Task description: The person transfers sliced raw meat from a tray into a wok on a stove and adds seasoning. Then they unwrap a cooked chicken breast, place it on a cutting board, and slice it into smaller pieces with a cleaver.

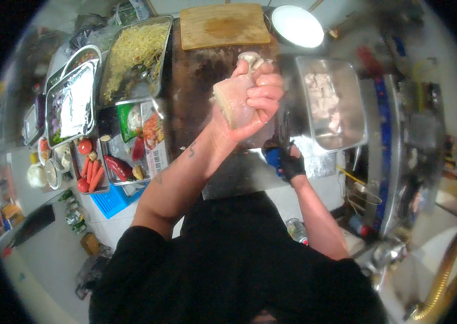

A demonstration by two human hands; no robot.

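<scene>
My bare left hand [265, 92] is raised over the dark cutting board [193, 86], its fingers wrapped round a slab of pale raw meat [235, 100]. The slab has a smooth pinkish face and a yellowish edge, and part of it sticks out past my fingertips. Lower and to the right, my right hand [292, 164] wears a black glove and is closed beside a blue object [273, 158], which looks like a handle. What lies beyond it is blurred. To the right of the board, a steel tray [336, 137] holds pale chunks of meat.
A wooden board [224, 24] and a white plate [297, 26] lie at the far side. On the left are a tray of yellowish shreds [142, 46], a foil-covered tray [77, 102], and carrots [97, 178] with tomatoes. A blue basket [114, 202] sits below.
</scene>
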